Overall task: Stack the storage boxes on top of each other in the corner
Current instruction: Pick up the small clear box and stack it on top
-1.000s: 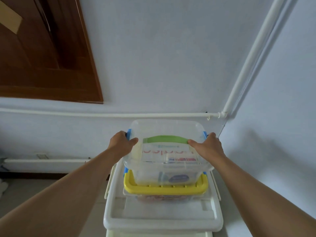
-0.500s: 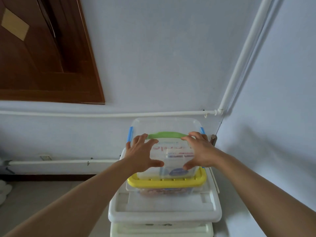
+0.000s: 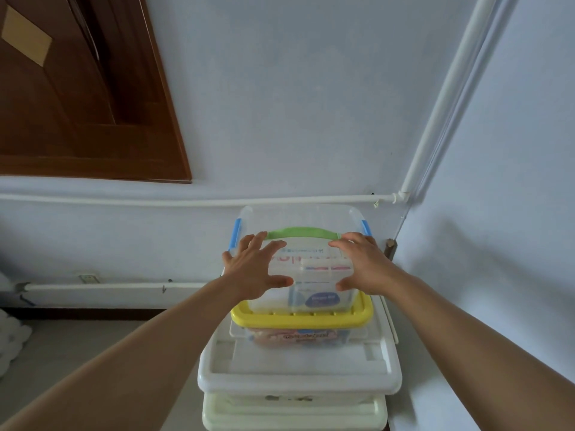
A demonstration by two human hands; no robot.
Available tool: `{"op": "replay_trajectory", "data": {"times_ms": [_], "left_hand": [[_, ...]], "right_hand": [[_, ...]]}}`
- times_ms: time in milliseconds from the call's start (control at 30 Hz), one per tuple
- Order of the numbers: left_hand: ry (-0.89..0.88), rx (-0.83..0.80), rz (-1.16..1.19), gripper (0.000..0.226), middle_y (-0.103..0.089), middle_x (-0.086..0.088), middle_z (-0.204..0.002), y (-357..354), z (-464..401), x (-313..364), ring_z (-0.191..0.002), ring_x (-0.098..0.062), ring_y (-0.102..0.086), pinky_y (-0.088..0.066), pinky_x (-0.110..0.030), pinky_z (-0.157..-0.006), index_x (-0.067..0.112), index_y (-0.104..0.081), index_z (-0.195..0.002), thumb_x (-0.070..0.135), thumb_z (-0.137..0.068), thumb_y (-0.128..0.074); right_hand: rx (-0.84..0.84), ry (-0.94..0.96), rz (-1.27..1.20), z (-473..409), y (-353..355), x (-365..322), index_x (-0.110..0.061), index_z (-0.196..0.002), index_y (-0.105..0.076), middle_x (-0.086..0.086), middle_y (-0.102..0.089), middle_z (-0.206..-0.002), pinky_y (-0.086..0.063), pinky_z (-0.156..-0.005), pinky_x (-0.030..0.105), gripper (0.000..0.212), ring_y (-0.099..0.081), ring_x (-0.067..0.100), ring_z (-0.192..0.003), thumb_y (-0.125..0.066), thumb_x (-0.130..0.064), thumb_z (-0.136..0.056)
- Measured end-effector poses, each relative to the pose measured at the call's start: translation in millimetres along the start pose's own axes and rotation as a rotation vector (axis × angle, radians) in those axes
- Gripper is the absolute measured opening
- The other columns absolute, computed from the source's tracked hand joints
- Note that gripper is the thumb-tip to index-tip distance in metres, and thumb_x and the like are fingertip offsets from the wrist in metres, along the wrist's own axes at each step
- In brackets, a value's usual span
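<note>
A stack of storage boxes stands in the room's corner. On top sits a clear box point(image 3: 306, 217) with a green handle point(image 3: 303, 233) and blue side clips. It rests on a box with a yellow lid point(image 3: 303, 318), which sits on a large white box lid point(image 3: 298, 373), with another white box point(image 3: 292, 413) under that. My left hand point(image 3: 255, 270) lies spread on the left part of the clear box's lid. My right hand point(image 3: 362, 264) lies spread on its right part. Neither hand grips anything.
A white pipe point(image 3: 186, 202) runs along the back wall and meets an upright pipe point(image 3: 441, 98) in the corner. A brown wooden door point(image 3: 77, 98) hangs at the upper left. A lower pipe point(image 3: 109, 286) runs near the floor, and something white and lumpy point(image 3: 9, 340) lies at the far left.
My hands left the clear box's blue side clips and came to rest flat on its lid. The box now sits settled on the yellow lid.
</note>
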State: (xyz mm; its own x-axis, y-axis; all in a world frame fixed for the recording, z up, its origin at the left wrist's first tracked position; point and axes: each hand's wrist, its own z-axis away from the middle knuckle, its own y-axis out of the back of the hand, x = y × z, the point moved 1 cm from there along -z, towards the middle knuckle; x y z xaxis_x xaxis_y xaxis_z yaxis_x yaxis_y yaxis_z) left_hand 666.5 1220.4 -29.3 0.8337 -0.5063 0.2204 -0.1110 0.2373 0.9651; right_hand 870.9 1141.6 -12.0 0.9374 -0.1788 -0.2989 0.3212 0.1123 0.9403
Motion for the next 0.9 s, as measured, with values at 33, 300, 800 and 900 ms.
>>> {"op": "replay_trajectory", "data": {"times_ms": [33,300,800,900], "left_hand": [[0.000,0.001,-0.002,0.077,-0.005,0.004,-0.160,0.8,-0.9,-0.2,-0.148,-0.021,-0.002,-0.018,-0.058,-0.112,0.041,-0.020,-0.147,0.063,-0.081,-0.054],[-0.001,-0.030,-0.016,0.080,-0.002,0.004,-0.160,1.6,-6.0,-2.1,-0.148,-0.022,-0.001,-0.018,-0.058,-0.113,0.041,-0.017,-0.148,0.063,-0.081,-0.054],[0.010,-0.012,-0.023,0.081,0.000,0.005,-0.160,-3.8,0.5,-0.8,-0.148,-0.022,0.000,-0.020,-0.057,-0.112,0.042,-0.015,-0.148,0.065,-0.080,-0.053],[0.015,-0.015,-0.019,0.081,0.001,0.005,-0.160,-2.0,2.2,0.5,-0.148,-0.022,0.001,-0.019,-0.057,-0.113,0.042,-0.015,-0.148,0.065,-0.080,-0.053]], "right_hand": [[-0.001,0.000,-0.003,-0.7,1.2,-0.5,-0.024,-0.147,-0.029,0.001,-0.023,-0.151,-0.023,-0.115,0.037,0.089,-0.018,0.023,-0.140,-0.079,-0.030,-0.073],[0.005,-0.007,-0.001,0.1,-1.0,-1.2,-0.024,-0.147,-0.029,0.002,-0.022,-0.150,-0.024,-0.115,0.038,0.088,-0.017,0.024,-0.140,-0.078,-0.028,-0.074],[0.018,-0.002,0.044,4.6,-5.0,-1.7,-0.024,-0.147,-0.026,0.001,-0.020,-0.151,-0.023,-0.116,0.039,0.087,-0.016,0.024,-0.140,-0.075,-0.029,-0.076],[0.024,0.005,0.062,6.3,-6.4,-1.3,-0.025,-0.148,-0.024,0.001,-0.018,-0.152,-0.023,-0.116,0.039,0.087,-0.015,0.024,-0.140,-0.074,-0.031,-0.077]]}}
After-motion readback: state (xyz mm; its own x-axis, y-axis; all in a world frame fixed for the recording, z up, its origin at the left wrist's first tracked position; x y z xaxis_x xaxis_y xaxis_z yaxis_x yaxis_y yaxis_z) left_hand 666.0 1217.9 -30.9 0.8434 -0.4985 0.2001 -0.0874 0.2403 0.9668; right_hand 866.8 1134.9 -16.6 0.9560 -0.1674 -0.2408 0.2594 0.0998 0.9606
